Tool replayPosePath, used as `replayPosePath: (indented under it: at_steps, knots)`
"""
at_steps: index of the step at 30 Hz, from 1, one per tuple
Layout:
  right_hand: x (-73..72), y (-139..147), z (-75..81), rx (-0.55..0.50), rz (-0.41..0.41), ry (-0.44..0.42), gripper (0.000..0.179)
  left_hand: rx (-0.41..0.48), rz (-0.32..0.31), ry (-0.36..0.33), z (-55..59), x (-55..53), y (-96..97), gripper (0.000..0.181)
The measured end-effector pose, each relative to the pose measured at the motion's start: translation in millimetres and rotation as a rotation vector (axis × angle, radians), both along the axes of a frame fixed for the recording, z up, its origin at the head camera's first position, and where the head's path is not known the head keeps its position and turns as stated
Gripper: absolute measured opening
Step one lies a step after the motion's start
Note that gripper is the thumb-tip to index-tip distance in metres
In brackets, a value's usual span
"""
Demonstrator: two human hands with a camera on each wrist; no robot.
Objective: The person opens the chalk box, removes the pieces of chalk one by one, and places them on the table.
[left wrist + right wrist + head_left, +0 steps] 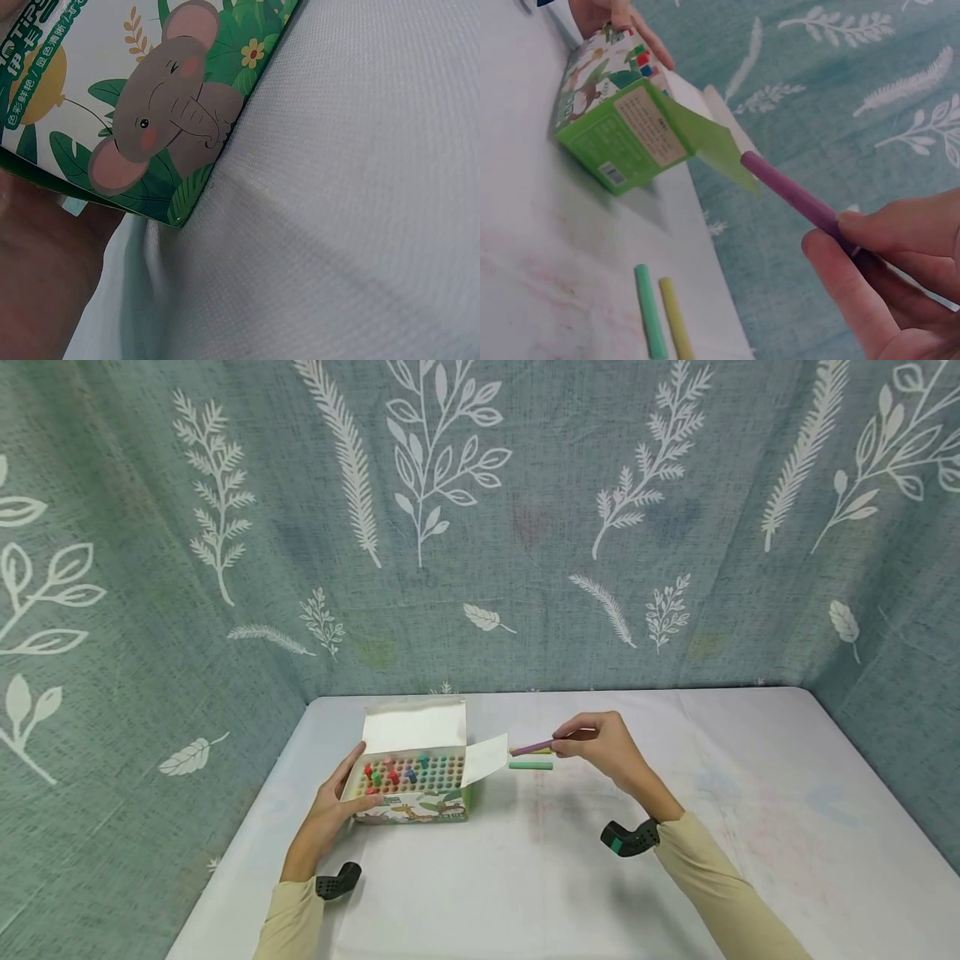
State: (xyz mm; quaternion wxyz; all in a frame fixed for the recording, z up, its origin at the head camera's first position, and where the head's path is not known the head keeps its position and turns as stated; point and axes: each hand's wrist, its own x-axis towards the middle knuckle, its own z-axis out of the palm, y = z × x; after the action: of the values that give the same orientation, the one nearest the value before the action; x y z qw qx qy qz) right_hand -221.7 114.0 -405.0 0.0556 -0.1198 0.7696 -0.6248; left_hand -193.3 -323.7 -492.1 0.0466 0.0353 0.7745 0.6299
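My left hand (327,806) grips the left end of an open cardboard box (412,810), its thumb along the printed front. An elephant drawing on the box (172,112) fills part of the left wrist view. Inside sits a holder with rows of round holes (442,775), where several coloured chalk sticks (393,777) stand at the left and middle. In my right hand (600,747), a purple chalk stick (795,195) is pinched between thumb and fingers, pointing toward the box. Below it on the table lie a green chalk stick (531,766) and a yellow chalk stick (676,319).
The box's white lid (415,727) stands raised at the back, and a side flap (486,760) sticks out to the right. A white cloth (525,893) with faint colour smudges covers the table. Behind it hangs a leaf-patterned grey-green curtain (525,610).
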Motion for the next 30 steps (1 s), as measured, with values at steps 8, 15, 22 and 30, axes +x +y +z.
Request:
replayPosePath:
  at_steps: [8,15,22,30]
  knots:
    - [2.9,0,-14.2,-0.028,-0.030,-0.035,0.020,-0.004,0.002,0.004,0.6,-0.1,0.6,0.095]
    - [3.7,-2,-31.2,-0.053,-0.039,-0.073,0.020,0.001,0.005,-0.004,-0.2,-0.3,0.6,0.094]
    - [6.8,-7,-43.8,-0.073,-0.071,-0.122,0.018,0.000,-0.010,0.000,-0.9,-0.8,0.1,0.093]
    - [7.1,-14,-62.5,-0.094,-0.103,-0.137,0.019,-0.003,0.007,-0.002,1.7,0.8,1.6,0.095]
